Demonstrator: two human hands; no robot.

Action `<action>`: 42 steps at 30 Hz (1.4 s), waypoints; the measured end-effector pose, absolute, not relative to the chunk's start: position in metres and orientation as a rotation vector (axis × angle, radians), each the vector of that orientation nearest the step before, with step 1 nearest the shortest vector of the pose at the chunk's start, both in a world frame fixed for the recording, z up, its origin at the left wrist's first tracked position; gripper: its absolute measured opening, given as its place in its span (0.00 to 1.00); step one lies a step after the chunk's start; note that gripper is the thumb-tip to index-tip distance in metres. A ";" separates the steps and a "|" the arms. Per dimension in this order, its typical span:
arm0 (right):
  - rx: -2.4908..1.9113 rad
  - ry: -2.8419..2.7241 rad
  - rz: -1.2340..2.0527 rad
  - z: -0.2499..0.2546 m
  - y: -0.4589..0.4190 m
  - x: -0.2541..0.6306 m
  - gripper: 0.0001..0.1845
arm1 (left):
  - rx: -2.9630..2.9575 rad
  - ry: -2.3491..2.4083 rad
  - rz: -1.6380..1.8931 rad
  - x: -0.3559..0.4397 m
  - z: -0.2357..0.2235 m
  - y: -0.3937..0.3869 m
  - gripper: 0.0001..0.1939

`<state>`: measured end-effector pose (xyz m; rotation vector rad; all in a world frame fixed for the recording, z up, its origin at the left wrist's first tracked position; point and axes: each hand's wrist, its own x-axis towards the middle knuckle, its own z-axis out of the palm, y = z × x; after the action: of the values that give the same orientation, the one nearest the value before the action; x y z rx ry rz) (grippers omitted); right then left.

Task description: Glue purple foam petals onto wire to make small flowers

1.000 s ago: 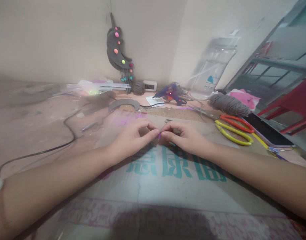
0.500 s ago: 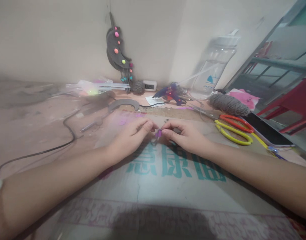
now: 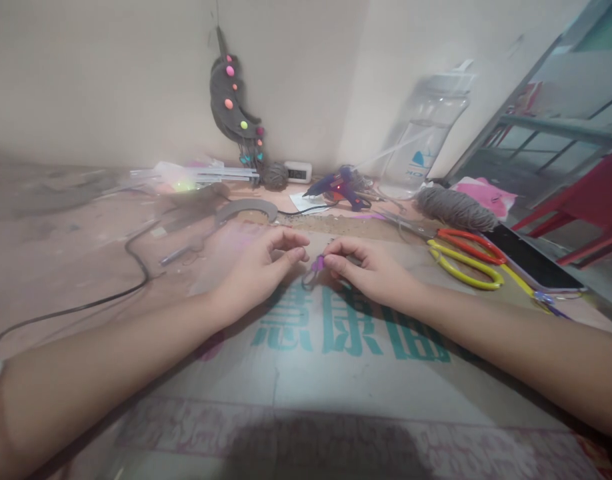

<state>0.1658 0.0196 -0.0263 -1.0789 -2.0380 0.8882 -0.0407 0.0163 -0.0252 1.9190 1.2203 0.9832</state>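
Between thumb and forefinger, my right hand [image 3: 359, 265] pinches a small purple piece [image 3: 317, 263]; its exact kind is too blurred to tell. A thin grey strand, looking like yarn, hangs in a loop from it toward the left. Just left of the piece is my left hand [image 3: 273, 263], its thumb and fingers apart with nothing between them. Both hands are above a pale sheet [image 3: 316, 387] printed with green characters.
Behind the hands lie a glue gun [image 3: 339, 187], a grey felt crescent [image 3: 249, 208] and a small digital clock [image 3: 299, 172]. To the right are scissors [image 3: 466, 260], grey yarn [image 3: 456, 208], a phone [image 3: 533, 260] and a water bottle [image 3: 421, 140]. A black cord [image 3: 81, 305] runs along the left.
My left hand has let go of the purple piece and drawn slightly left, its fingers parting. My right hand keeps its pinch, and more of the hanging loop shows.
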 end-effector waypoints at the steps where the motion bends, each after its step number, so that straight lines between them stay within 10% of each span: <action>1: -1.075 -2.028 0.900 -0.027 0.020 0.166 0.12 | 1.917 1.197 0.972 -0.040 -0.025 0.016 0.11; 42: -1.052 -2.092 0.798 -0.030 0.021 0.167 0.11 | 2.061 1.101 0.850 -0.039 -0.025 0.015 0.16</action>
<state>0.1666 0.0213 -0.0296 -1.0525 -2.0924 0.7979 -0.0391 0.0151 -0.0254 2.0606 1.1014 0.8504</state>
